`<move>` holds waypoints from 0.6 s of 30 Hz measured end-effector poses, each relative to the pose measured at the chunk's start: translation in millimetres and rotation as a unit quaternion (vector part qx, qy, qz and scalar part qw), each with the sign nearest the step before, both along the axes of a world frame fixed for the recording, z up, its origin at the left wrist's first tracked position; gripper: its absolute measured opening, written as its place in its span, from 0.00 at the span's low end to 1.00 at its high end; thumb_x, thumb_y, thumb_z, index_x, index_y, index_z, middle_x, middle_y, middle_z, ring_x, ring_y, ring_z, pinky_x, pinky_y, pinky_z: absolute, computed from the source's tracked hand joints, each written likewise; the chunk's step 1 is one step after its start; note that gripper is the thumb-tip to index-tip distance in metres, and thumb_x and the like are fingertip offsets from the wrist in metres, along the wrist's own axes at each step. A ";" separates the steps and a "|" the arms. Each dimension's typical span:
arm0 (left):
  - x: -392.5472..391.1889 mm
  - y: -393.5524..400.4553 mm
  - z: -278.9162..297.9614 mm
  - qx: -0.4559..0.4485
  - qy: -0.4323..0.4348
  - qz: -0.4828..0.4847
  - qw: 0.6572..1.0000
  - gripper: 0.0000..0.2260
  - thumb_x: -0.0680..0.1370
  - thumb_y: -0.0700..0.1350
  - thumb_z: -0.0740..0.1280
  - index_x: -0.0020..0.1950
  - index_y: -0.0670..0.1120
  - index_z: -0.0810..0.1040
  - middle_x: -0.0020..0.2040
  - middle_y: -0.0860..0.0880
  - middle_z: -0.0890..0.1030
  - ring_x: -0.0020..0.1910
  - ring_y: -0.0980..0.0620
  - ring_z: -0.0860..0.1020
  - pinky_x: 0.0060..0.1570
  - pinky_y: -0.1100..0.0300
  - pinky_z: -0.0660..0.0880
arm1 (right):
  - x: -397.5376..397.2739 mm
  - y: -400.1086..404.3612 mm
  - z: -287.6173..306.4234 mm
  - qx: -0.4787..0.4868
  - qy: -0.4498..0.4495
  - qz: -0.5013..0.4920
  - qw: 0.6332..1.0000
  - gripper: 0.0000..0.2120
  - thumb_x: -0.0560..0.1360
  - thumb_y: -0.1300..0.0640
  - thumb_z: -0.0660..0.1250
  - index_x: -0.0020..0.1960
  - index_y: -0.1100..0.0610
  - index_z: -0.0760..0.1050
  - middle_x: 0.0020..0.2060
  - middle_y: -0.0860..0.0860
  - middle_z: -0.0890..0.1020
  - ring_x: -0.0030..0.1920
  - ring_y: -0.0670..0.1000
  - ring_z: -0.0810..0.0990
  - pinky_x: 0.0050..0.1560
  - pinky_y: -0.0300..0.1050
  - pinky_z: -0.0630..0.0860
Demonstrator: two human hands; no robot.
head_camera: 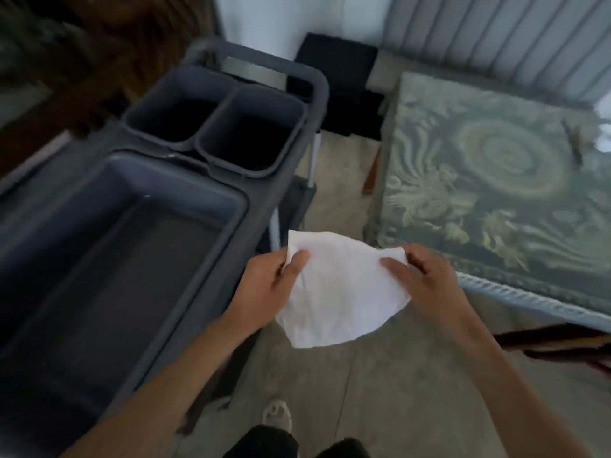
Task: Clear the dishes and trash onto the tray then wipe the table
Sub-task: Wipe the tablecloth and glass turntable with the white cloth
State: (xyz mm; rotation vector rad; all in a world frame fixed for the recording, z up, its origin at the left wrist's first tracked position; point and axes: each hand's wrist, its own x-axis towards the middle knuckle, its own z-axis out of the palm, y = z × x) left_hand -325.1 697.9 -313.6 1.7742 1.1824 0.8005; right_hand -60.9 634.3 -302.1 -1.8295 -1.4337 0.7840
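- Both hands pinch the cloth (pixel 340 289): the left hand (pixel 274 285) grips its left edge, thumb on top; the right hand (pixel 420 279) grips the right edge.
- The cloth is white, creased (slightly blurred), hanging slack between the hands above the floor.
- It hangs between the grey cart (pixel 264 206) and the patterned table (pixel 496 180).
- Both forearms reach forward, hands level.

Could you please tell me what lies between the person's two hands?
In the head view, a white cloth spans the gap, pinched by the left hand and the right hand, hanging above bare floor.
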 end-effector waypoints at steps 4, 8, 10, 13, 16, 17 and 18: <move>-14.5 59.5 -2.6 0.019 -0.007 0.145 0.989 0.22 0.83 0.55 0.60 0.34 0.43 0.66 0.26 0.46 0.67 0.26 0.57 0.66 0.28 0.59 0.63 | -15.4 118.2 9.6 0.030 -0.012 0.089 0.995 0.17 0.80 0.41 0.65 0.43 0.54 0.77 0.36 0.50 0.80 0.36 0.46 0.78 0.35 0.38 0.68; -5.2 122.3 -17.0 0.015 0.047 0.248 0.967 0.22 0.83 0.56 0.59 0.31 0.52 0.62 0.24 0.53 0.65 0.24 0.54 0.66 0.27 0.63 0.62 | -11.6 243.1 11.6 0.023 -0.039 0.166 0.985 0.15 0.79 0.43 0.68 0.44 0.54 0.79 0.35 0.52 0.81 0.34 0.46 0.78 0.36 0.42 0.72; 9.0 157.0 -29.0 0.006 0.067 0.281 0.958 0.22 0.84 0.56 0.59 0.31 0.50 0.63 0.24 0.53 0.66 0.23 0.54 0.66 0.27 0.60 0.63 | -5.0 308.6 8.3 0.006 -0.037 0.182 0.983 0.05 0.77 0.46 0.73 0.48 0.47 0.80 0.39 0.44 0.84 0.39 0.39 0.81 0.39 0.35 0.76; 39.1 207.1 -44.0 -0.048 0.052 0.304 0.950 0.24 0.84 0.55 0.59 0.33 0.42 0.69 0.23 0.48 0.75 0.22 0.54 0.75 0.30 0.53 0.75 | 2.6 404.0 -2.7 0.017 -0.049 0.238 0.970 0.03 0.74 0.47 0.75 0.45 0.41 0.81 0.40 0.39 0.85 0.45 0.39 0.83 0.44 0.34 0.76; 67.3 248.1 -49.3 -0.108 0.040 0.361 0.925 0.23 0.83 0.53 0.63 0.35 0.39 0.70 0.24 0.45 0.77 0.21 0.54 0.78 0.35 0.51 0.79 | 3.4 478.8 -20.8 0.014 -0.069 0.293 0.953 0.03 0.73 0.46 0.75 0.46 0.43 0.83 0.42 0.40 0.86 0.48 0.38 0.83 0.48 0.33 0.75; 72.7 257.7 -50.2 -0.119 0.049 0.386 0.914 0.21 0.82 0.53 0.64 0.37 0.38 0.71 0.24 0.45 0.78 0.21 0.53 0.78 0.35 0.51 0.80 | 2.4 497.8 -29.8 0.014 -0.071 0.311 0.948 0.06 0.74 0.47 0.75 0.48 0.47 0.84 0.42 0.41 0.86 0.47 0.39 0.83 0.47 0.32 0.75; 76.5 264.9 -49.3 -0.128 0.062 0.410 0.901 0.19 0.82 0.53 0.65 0.39 0.39 0.71 0.26 0.46 0.79 0.23 0.53 0.79 0.33 0.51 0.79 | -0.4 515.0 -39.9 0.010 -0.071 0.329 0.942 0.07 0.74 0.48 0.76 0.49 0.49 0.83 0.42 0.43 0.85 0.46 0.40 0.83 0.47 0.32 0.76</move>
